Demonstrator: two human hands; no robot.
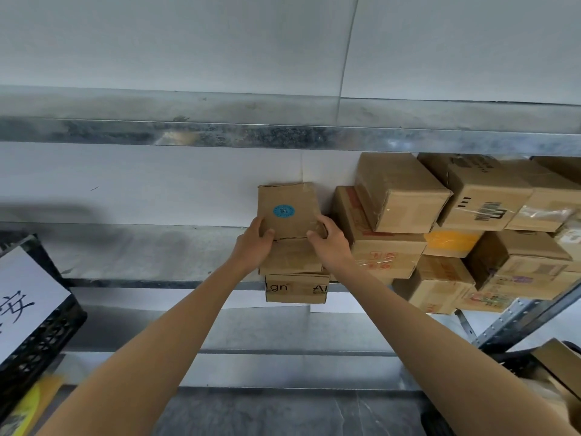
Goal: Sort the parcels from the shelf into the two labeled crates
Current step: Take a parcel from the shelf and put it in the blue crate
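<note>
A flat cardboard parcel [287,210] with a round blue sticker stands tilted on a small stack of boxes at the middle of the metal shelf [141,253]. My left hand [256,239] grips its lower left corner. On the lower right corner my right hand [328,240] holds it, fingers curled round the edge. Below it sit a plain box [290,258] and a box printed with letters [297,289]. A black crate [37,319] with a white paper label stands at the left. Another dark crate [518,363] shows at the lower right, partly hidden by my arm.
Several more cardboard parcels [471,228] are piled on the right half of the shelf, some wrapped in tape. A shelf beam [283,136] runs overhead. A slotted upright [528,313] slants at the right. Something yellow [28,404] lies under the left crate.
</note>
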